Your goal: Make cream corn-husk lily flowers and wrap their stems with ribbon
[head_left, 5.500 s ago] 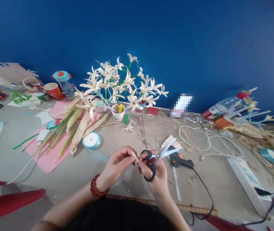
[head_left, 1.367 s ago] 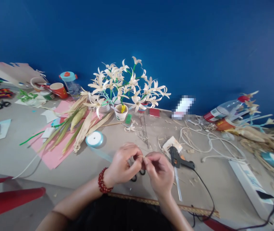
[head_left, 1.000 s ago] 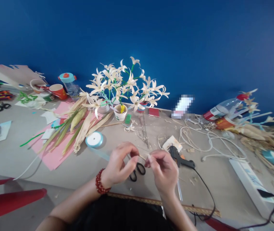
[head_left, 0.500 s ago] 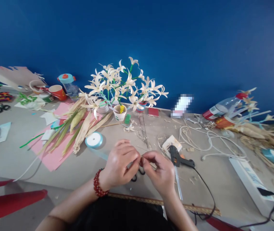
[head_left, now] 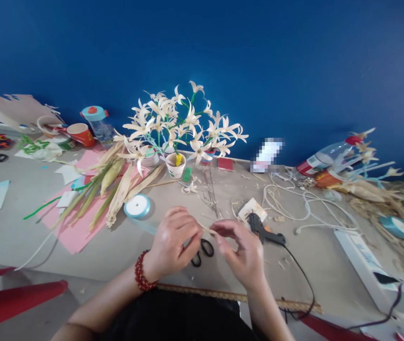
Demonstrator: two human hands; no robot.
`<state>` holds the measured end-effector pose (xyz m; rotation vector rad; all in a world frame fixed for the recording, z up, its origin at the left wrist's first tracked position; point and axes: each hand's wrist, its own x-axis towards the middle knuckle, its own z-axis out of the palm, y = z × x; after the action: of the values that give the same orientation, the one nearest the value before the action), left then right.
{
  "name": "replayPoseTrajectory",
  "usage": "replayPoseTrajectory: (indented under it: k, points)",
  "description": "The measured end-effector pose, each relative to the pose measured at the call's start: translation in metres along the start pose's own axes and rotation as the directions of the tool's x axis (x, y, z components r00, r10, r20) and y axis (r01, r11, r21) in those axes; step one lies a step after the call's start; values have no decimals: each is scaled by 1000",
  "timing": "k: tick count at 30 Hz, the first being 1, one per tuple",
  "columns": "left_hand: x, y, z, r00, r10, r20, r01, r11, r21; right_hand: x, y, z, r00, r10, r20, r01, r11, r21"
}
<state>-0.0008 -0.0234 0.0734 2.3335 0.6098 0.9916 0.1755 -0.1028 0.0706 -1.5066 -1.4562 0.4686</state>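
Observation:
Between my two hands runs a thin pale strip, which looks like corn husk. My left hand is closed in a pinch on its left end. The thumb and forefinger of my right hand pinch the other end. Below the strip, black-handled scissors lie on the table, with their blades hidden by my left hand. A roll of light blue ribbon sits left of my hands, its tail running toward the left one. To the right lies a black glue gun on its side.
Behind stand pale husk flowers in paper cups. Corn husks lie on pink paper at left. On the right are a white cable, a power strip and a tilted plastic bottle.
My hands have moved slightly apart, and the pale strip now shows between them. More of the scissors' handles is visible. The view has shifted a little.

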Motion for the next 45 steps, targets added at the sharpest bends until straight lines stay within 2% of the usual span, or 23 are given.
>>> replayPoseTrajectory:
  k: [2,6,11,13,16,19,23,28,31,33,36,39,43,45]
  points:
    - [1,1,0,1000,-3,26,3,1000,6,4,-8,4,998,-11,63,11,1000,-4]
    - [0,2,1,1000,-8,28,8,1000,14,9,-16,10,998,-17,59,19,999,-31]
    - [-3,0,1,1000,-26,-14,26,1000,6,8,-8,6,999,-31,-40,26,992,-124]
    - [-3,-2,1,999,-31,-38,31,1000,-3,6,-5,4,998,-3,-66,-3,997,-82]
    - [-3,-2,2,999,-35,-36,35,999,-6,6,-6,5,998,57,39,-59,997,46]
    - [-2,0,2,999,-32,-24,32,999,-10,7,-12,10,993,81,90,-87,994,69]
    - [-4,1,3,999,-26,-29,26,1000,-15,7,-16,14,998,45,52,-45,999,-1]
    - [-7,-1,6,996,-18,-90,17,1000,-16,3,-6,12,997,-66,-48,56,979,-198]
    - [-9,-2,6,994,-26,-109,24,999,-22,0,5,7,987,-80,-139,37,957,-287]
    - [-9,-2,5,991,-31,-131,27,999,-27,-1,8,4,987,-27,-161,-12,971,-238]
    - [-8,-2,5,992,-22,-127,19,999,-25,1,2,3,998,64,-22,-65,997,-50]
    - [-7,0,5,994,-20,-105,18,1000,-21,5,-10,8,996,50,70,-48,998,-27]
    - [-7,2,3,994,-13,-112,13,1000,-4,9,-11,8,997,33,63,-27,996,-88]
    - [-8,1,2,991,-18,-134,19,1000,0,10,-4,2,1000,24,-11,-25,990,-139]
